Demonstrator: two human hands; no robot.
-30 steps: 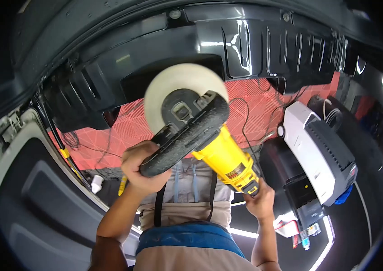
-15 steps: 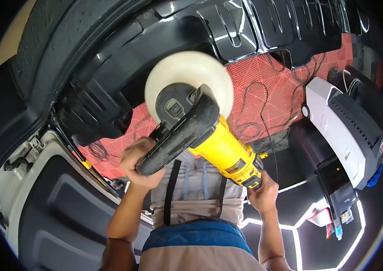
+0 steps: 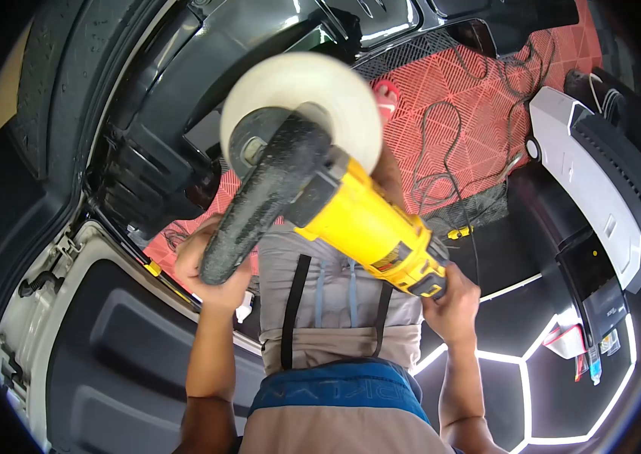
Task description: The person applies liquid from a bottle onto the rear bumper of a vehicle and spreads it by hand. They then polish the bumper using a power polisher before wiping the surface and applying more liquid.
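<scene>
A yellow and black polisher (image 3: 369, 227) is held up in front of my body, with its body slanting from upper left to lower right. At its head sits a round white buffing pad (image 3: 350, 106), its surface smeared as if spinning. My left hand (image 3: 213, 265) is closed around the side of the looped black handle (image 3: 248, 200), whose near end covers part of the fingers. On the rear end of the tool, my right hand (image 3: 453, 303) is wrapped around the grip. The pad overlaps the glossy black vehicle panel (image 3: 161, 83) in this view.
A vehicle door (image 3: 131, 363) with a dark inner panel stands at the lower left. Cables (image 3: 441, 144) lie looped on the red tiled floor (image 3: 479, 121). To the right is a white and grey case-like unit (image 3: 585, 181). A foot in a red sandal (image 3: 385, 97) shows beyond the pad.
The polisher and its pad have shifted left against the surroundings, both hands moving with it. The view has also shifted, and the sandalled foot now shows beside the pad.
</scene>
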